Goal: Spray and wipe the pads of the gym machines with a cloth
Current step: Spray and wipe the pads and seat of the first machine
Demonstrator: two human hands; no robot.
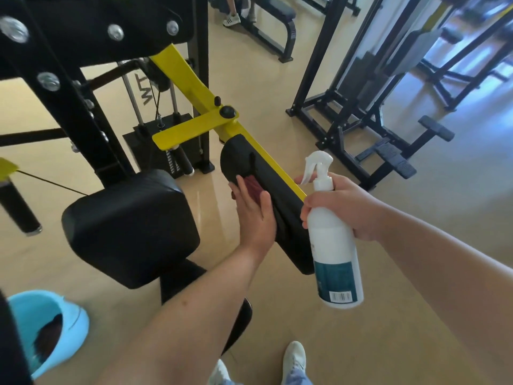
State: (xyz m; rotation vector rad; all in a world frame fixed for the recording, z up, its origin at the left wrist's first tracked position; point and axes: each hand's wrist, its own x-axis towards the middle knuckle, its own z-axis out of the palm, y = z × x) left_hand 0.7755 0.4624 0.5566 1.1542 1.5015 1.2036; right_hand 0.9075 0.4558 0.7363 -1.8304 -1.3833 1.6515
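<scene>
A long black arm pad [280, 201] is fixed along the yellow lever arm [194, 87] of a gym machine. My left hand [254, 215] lies flat on the pad's side and presses a dark red cloth [254, 186] against it. Only a corner of the cloth shows past my fingers. To the right of the pad, my right hand [352, 207] grips a white spray bottle [333, 240] by its neck, upright, nozzle pointing left. The machine's black seat pad [130, 226] sits lower left.
A light blue bucket [70, 323] stands on the floor at lower left. The machine's black frame [69, 87] and weight stack [166, 129] fill the upper left. Another black machine [369, 112] stands to the right, a bench and a person's feet [231, 19] further back.
</scene>
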